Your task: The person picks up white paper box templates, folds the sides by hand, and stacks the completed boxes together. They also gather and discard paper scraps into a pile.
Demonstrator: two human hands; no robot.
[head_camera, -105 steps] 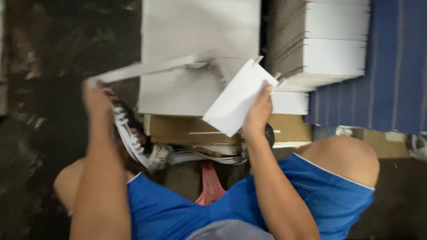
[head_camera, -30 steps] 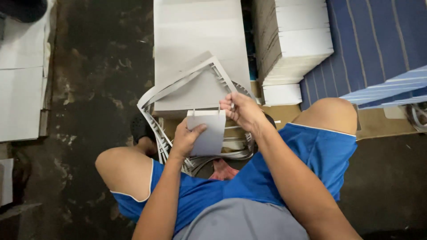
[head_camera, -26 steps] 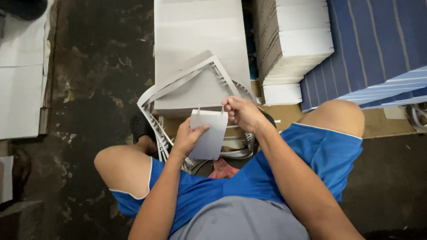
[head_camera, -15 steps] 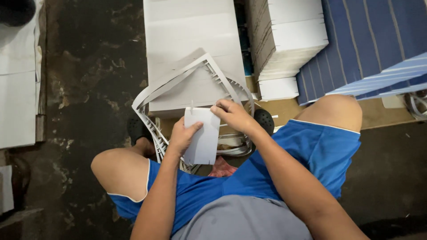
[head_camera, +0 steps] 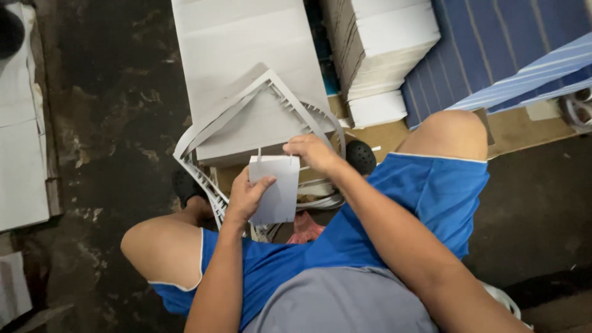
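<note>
Cardboard blank [head_camera: 275, 188], a small pale grey die-cut piece, is held upright in front of the person's lap, between the knees and just below the large flat sheet [head_camera: 246, 68] on the floor. The left hand [head_camera: 246, 196] is closed on its left edge, thumb lying across the face and fingers hidden behind, so the piece sits to the right of that palm. The right hand [head_camera: 314, 153] pinches the top right corner, fingers curled over the upper edge near two thin slivers that stick up from it. Most of the piece hangs below and between the two grips, unsupported at its lower edge. The likely trouble is a tear or crease: the board looks thin, and a hard pull at the corner could rip into the good panel instead of along the cut line. A loose left grip could also let the piece twist or slip down onto the tangle of waste strips [head_camera: 203, 179] lying over the feet. A stack of white blanks [head_camera: 385, 46] stands well apart at upper right.
</note>
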